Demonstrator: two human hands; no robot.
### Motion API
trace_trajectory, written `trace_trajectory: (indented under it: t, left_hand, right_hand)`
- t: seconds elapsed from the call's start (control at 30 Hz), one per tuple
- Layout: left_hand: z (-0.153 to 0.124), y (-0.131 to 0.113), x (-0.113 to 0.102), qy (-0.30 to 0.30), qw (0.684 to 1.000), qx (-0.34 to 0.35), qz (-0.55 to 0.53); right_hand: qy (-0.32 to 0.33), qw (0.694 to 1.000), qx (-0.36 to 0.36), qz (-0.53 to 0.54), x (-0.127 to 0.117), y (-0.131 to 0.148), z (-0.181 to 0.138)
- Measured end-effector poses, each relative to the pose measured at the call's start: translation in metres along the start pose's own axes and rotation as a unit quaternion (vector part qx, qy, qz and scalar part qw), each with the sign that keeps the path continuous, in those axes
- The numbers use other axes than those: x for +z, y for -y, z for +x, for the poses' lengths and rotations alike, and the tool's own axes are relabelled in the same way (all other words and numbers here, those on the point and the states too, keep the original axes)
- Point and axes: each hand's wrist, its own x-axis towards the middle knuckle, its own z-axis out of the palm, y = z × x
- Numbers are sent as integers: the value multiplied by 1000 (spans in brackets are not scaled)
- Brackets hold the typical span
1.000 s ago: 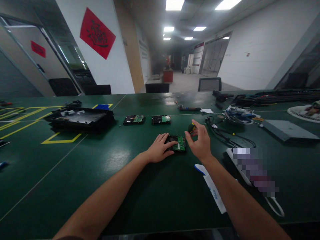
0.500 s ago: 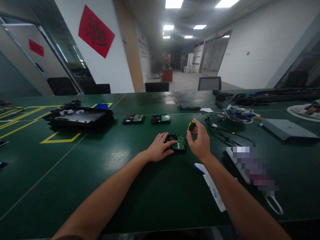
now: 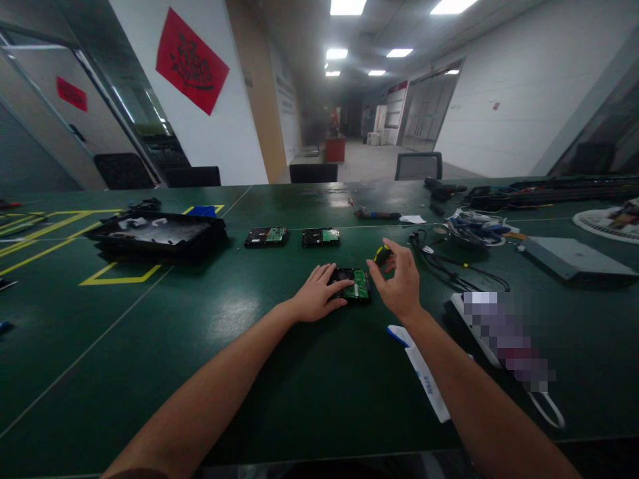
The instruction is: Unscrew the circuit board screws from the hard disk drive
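A hard drive point(image 3: 361, 285) lies on the green table, its green circuit board facing up. My left hand point(image 3: 317, 293) grips its left end: the thumb is at the near edge, one finger stretches over the board, and the others reach the far edge. Just right of the drive, my right hand point(image 3: 399, 276) has its thumb and fingers round a screwdriver point(image 3: 382, 255) with a yellow and black handle. I cannot make out the screwdriver's shaft or tip. Two more hard drives, one on the left point(image 3: 266, 237) and one on the right point(image 3: 321, 237), lie farther back.
A black tray point(image 3: 160, 233) stands at left. Cables point(image 3: 439, 263), a grey metal box point(image 3: 579, 258) and a bundle of wires point(image 3: 476, 227) lie at right. Close to my right forearm are a white and blue strip point(image 3: 426, 379) and a blurred-out object point(image 3: 504, 339). A dark-handled tool point(image 3: 379, 215) lies farther back.
My right thumb and fingers have shifted slightly left and the screwdriver handle has turned a little between them. My left hand and the hard drive have stayed in place.
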Motion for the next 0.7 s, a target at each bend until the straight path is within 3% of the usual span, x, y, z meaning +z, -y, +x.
trace_trajectory:
  t: [0.7]
  left_hand:
    - [0, -1, 0, -2, 1000, -2, -4]
  right_hand:
    - [1, 1000, 8, 9, 1, -3, -1]
